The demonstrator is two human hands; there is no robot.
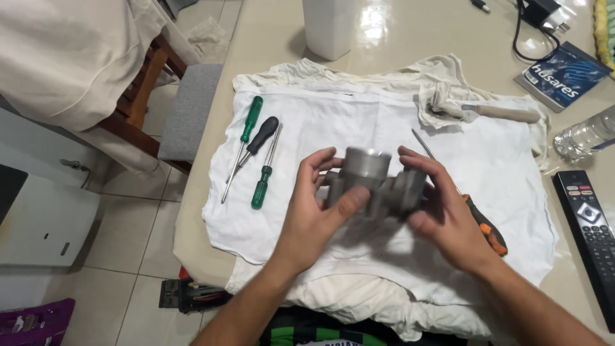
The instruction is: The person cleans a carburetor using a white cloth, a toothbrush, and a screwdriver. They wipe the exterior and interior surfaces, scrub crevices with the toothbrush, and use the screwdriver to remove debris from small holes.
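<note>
Both hands hold a grey metal part [378, 182] just above the middle of a white cloth [359, 128] that covers much of the tabletop [410, 38]. The left hand [312, 214] grips the part from its left side, fingers curled behind it and the thumb pressed across its front. The right hand [445, 211] clasps the right side, fingers wrapped over the top and the thumb against the lower edge. The part has a short round collar standing up from a blockier body. On the cloth toward the left edge lie three screwdrivers close together: one with a green handle [251, 119] nearest the far side, one with a black handle [261, 135] just beside it, and a smaller green one [262, 179] nearer the front edge. A fourth screwdriver with an orange and black handle [487, 227] lies partly under the right hand, its thin shaft pointing toward the far edge. Near the far right corner of the cloth a wooden-handled tool [506, 113] rests beside a crumpled rag [442, 102]. At the right edge of the tabletop sit a black remote control [592, 224], a clear plastic bottle [586, 136] and a blue book [564, 74]. A white container [330, 25] stands at the far edge.
</note>
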